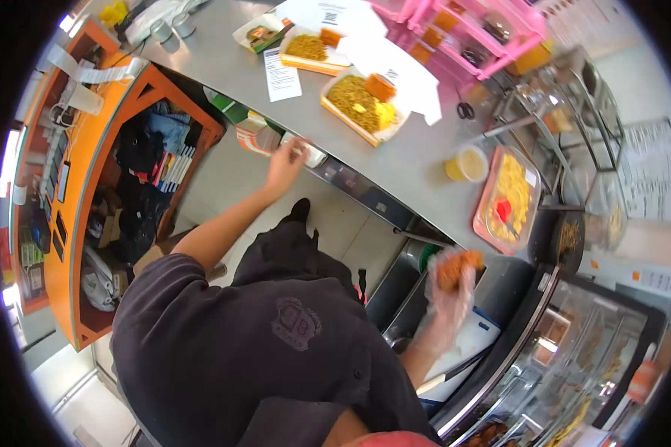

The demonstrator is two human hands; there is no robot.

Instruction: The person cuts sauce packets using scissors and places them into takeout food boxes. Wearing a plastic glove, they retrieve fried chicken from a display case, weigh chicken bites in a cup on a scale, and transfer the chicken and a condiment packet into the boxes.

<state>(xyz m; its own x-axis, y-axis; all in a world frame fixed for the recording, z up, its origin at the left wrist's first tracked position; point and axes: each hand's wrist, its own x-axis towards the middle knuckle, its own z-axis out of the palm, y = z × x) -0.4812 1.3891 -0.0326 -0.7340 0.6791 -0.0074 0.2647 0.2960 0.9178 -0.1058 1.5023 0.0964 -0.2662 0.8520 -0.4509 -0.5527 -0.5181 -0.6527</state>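
Note:
My right hand (449, 298), in a clear plastic glove, is closed around a piece of fried chicken (455, 270) beside the counter's edge. My bare left hand (287, 160) is at the counter's front edge, its fingers bent together near a small whitish item (314, 156); what they hold, if anything, cannot be made out. On the counter is an open takeaway box (359, 104) of yellow-brown noodles or rice, with an orange-brown piece and something bright yellow. Behind it sits a similar box (309, 51). A pink-rimmed tub (503, 201) of yellow food holds a red utensil.
A cup of yellow liquid (467, 164) stands near the tub. Further back are a smaller box (261, 36), a paper slip (282, 74) and pink stacked baskets (492, 30). A glass display case (566, 350) is at right, an orange cabinet (89, 186) at left.

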